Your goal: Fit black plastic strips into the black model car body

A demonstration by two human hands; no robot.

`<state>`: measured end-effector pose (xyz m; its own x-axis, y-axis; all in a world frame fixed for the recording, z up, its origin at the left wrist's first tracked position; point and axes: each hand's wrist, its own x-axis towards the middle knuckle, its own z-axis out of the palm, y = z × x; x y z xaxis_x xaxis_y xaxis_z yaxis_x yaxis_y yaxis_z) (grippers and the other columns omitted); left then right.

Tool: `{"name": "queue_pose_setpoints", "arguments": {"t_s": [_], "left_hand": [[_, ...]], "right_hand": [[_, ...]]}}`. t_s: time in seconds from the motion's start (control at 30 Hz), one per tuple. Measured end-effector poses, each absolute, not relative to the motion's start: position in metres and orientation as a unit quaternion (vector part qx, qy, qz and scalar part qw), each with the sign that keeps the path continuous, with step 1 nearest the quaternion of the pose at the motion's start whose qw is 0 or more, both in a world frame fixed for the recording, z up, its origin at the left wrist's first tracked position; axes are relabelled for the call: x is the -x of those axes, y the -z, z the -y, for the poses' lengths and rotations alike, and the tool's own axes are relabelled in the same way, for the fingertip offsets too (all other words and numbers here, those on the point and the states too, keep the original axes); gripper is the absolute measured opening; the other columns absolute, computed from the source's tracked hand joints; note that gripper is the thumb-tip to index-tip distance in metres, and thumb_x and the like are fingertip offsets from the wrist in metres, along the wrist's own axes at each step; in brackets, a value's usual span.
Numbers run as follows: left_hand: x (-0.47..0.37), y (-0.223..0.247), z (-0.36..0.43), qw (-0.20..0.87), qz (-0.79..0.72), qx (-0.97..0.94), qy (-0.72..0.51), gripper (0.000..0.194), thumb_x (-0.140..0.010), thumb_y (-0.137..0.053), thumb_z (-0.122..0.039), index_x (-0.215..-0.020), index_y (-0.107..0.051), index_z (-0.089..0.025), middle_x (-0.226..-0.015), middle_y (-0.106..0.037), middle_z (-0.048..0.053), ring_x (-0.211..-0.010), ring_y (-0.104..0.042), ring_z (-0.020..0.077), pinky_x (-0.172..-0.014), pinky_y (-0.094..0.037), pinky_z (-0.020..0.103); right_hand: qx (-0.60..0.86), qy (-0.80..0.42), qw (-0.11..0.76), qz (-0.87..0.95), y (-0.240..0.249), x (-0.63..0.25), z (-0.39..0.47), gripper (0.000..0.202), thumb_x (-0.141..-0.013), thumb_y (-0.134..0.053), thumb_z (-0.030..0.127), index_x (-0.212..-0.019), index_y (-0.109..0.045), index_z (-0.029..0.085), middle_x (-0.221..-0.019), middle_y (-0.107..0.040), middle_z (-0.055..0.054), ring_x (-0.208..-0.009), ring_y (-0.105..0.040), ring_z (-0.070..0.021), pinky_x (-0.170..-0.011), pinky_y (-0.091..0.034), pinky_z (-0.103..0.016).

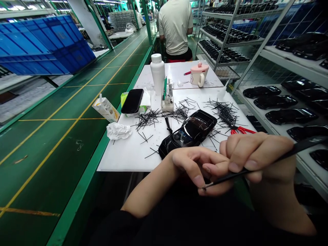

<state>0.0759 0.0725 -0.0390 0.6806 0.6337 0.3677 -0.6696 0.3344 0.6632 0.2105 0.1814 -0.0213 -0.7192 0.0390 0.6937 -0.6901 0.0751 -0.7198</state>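
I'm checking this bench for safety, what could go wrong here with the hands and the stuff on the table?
The right hand holds a thin black tool whose tip sits against the left hand's fingers; a slip might prick them. The glossy black car shell lies near the table edge by the forearm and could be nudged off. Loose black slivers may scratch it.

Head view, down over near white table (128, 153)
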Motion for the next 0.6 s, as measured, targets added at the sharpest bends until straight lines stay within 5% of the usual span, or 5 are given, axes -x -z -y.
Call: {"name": "queue_pose_setpoints", "arguments": {"t_s": [0.13,0.3,0.47,0.6], "left_hand": [[-0.064,0.036,-0.065,0.795,-0.101,-0.408,-0.438,0.031,-0.06,-0.079,-0.021,-0.066,-0.048,-0.02,-0.082,-0.073,0.011,-0.073,-0.069,0.0237,-0.069,-0.054,0.034],[-0.019,0.0,-0.042,0.674,-0.335,-0.487,-0.443,0.022,-0.076,-0.067,-0.013,-0.073,-0.046,-0.02,-0.096,-0.07,0.008,-0.09,-0.065,0.0185,-0.085,-0.05,0.033],[0.021,0.004,-0.047,0.405,-0.581,-0.574,-0.411,0.01,-0.083,-0.057,-0.014,-0.086,-0.05,-0.02,-0.107,-0.067,0.008,-0.097,-0.061,0.0192,-0.088,-0.047,0.036],[0.03,0.043,-0.054,0.22,-0.611,-0.633,-0.42,0.018,-0.088,-0.056,-0.021,-0.106,-0.053,-0.018,-0.116,-0.061,0.011,-0.113,-0.057,0.0238,-0.1,-0.043,0.042]], "right_hand": [[-0.097,-0.632,0.401,0.656,0.009,-0.223,-0.181,0.011,-0.081,-0.08,0.031,-0.091,-0.075,0.03,-0.073,-0.073,0.001,-0.057,-0.06,-0.0166,-0.057,-0.052,-0.036],[0.12,-0.534,0.54,0.64,-0.002,-0.242,-0.177,0.014,-0.073,-0.086,0.025,-0.079,-0.074,0.029,-0.073,-0.065,0.0,-0.072,-0.059,-0.0215,-0.07,-0.05,-0.04],[0.229,-0.385,0.53,0.72,0.019,-0.243,-0.16,0.016,-0.08,-0.079,0.02,-0.089,-0.073,0.032,-0.087,-0.066,-0.001,-0.089,-0.06,-0.027,-0.081,-0.049,-0.047],[0.238,-0.269,0.519,0.776,0.041,-0.239,-0.156,0.023,-0.083,-0.076,0.019,-0.101,-0.072,0.032,-0.094,-0.066,-0.002,-0.092,-0.06,-0.0264,-0.082,-0.047,-0.045]]}}
